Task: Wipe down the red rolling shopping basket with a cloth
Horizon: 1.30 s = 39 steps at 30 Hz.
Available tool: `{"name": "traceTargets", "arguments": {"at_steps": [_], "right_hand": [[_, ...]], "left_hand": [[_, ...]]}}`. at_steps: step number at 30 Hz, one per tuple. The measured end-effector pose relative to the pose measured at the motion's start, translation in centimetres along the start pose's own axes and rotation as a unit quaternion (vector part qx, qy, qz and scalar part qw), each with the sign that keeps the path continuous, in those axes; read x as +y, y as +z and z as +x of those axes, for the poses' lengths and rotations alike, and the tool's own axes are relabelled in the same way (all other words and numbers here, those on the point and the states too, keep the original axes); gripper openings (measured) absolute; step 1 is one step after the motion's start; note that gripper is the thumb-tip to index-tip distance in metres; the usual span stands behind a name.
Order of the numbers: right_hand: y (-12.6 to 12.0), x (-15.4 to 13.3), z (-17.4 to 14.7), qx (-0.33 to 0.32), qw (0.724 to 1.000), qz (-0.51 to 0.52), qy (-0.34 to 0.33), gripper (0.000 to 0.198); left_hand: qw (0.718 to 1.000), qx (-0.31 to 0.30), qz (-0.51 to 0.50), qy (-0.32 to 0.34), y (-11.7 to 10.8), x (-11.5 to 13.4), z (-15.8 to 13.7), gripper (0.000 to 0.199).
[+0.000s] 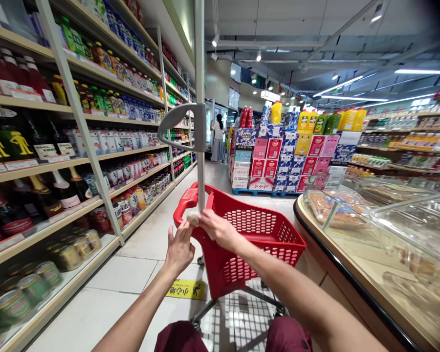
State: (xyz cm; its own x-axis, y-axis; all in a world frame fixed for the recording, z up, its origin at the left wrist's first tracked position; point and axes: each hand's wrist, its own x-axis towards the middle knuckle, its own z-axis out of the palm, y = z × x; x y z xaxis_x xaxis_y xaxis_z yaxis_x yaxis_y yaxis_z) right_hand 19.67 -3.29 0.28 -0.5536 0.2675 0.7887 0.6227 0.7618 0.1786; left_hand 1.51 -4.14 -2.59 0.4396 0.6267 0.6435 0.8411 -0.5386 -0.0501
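A red plastic shopping cart (264, 225) stands right in front of me, its basket facing away. My right hand (216, 229) is closed on a small crumpled white wipe (193, 218), at the near part of the cart's red handle (188, 199). Just below it, my left hand (179, 250) has its fingers stretched toward the handle and its thumb apart. Its fingertips reach the wipe; whether they touch the handle cannot be made out. A grey metal pole (201, 181) with a grey loop grip (183, 128) rises upright from the cart.
Drink shelves (132, 122) line the left side. At right is a counter (326, 244) with clear-lidded food trays. Stacked drink cartons (271, 161) stand ahead on a blue pallet. A person (218, 139) is farther down the aisle. A yellow floor sticker (186, 289) lies below the cart.
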Motion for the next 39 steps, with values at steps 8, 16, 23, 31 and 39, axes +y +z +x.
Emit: {"name": "traceTargets", "arguments": {"at_steps": [8, 16, 23, 31, 39], "right_hand": [[5.4, -7.3, -15.7, -0.044, 0.986, -0.049, 0.153, 0.034], [2.4, -3.6, -7.8, 0.109, 0.959, -0.037, 0.257, 0.043], [0.2, 1.2, -18.9, 0.072, 0.916, -0.113, 0.379, 0.057], [2.2, -4.1, -9.2, 0.11, 0.908, 0.026, 0.404, 0.069], [-2.2, -3.1, -12.0, 0.139, 0.889, 0.001, 0.435, 0.06]], "left_hand": [[1.0, -0.006, 0.0, -0.019, -0.2, 0.8, 0.1, 0.039], [0.999, 0.031, 0.029, -0.001, -0.1, -1.0, 2.3, 0.037], [0.999, 0.003, 0.033, 0.002, -1.2, -1.8, 3.6, 0.026], [0.999, 0.03, 0.037, -0.013, -1.7, 3.1, 3.4, 0.021], [0.988, 0.001, -0.148, 0.043, -1.5, 6.2, 4.0, 0.033]]}}
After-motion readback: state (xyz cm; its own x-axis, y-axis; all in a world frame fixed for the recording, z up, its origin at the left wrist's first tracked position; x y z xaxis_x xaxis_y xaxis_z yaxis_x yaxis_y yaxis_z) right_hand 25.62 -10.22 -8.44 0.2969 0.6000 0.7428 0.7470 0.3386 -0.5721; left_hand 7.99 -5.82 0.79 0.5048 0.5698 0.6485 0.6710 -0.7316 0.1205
